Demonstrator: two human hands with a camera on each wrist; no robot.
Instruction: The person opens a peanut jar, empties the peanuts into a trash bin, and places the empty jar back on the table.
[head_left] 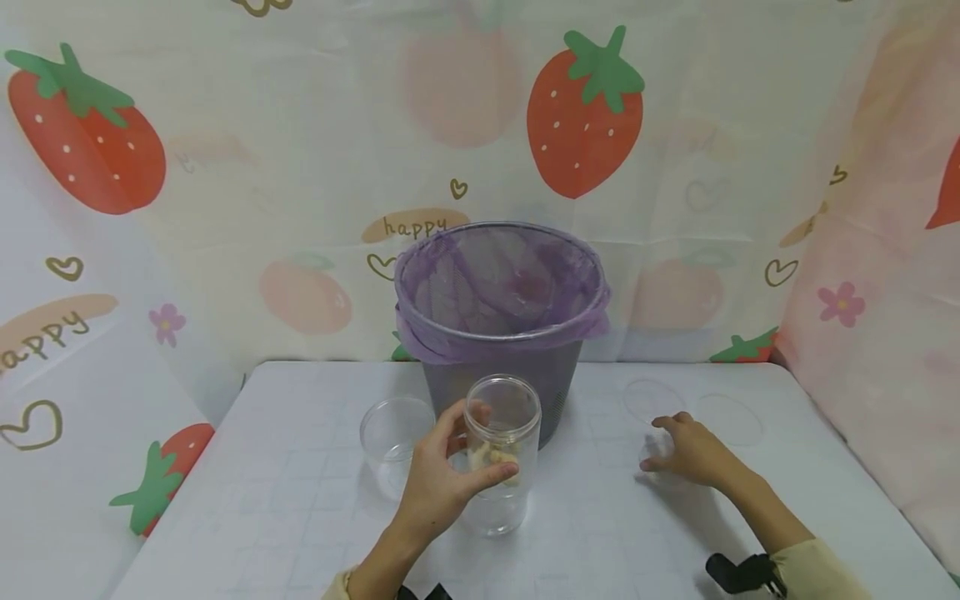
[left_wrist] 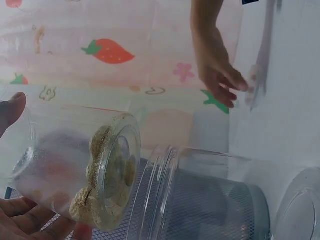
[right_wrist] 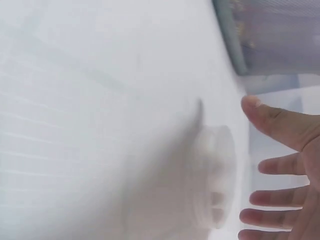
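Observation:
My left hand (head_left: 442, 475) grips a clear jar (head_left: 504, 417), thumb on one side and fingers on the other. Pale, lumpy pieces (left_wrist: 97, 175) lie at its bottom. Just below the held jar stands a second clear jar (left_wrist: 205, 200); whether the two touch I cannot tell. Another clear jar (head_left: 397, 446) is on the table, left of my left hand. At the right, my right hand (head_left: 690, 450) hovers with spread fingers, holding nothing. A small clear round piece, perhaps a lid (right_wrist: 217, 175), lies on the table by its fingertips.
Behind the jars stands a grey mesh bin (head_left: 487, 379) lined with a purple bag (head_left: 420, 333). Two flat clear discs (head_left: 654, 402) lie at the back right of the white table (head_left: 600, 533). A strawberry-print cloth (head_left: 337, 125) hangs behind and at both sides.

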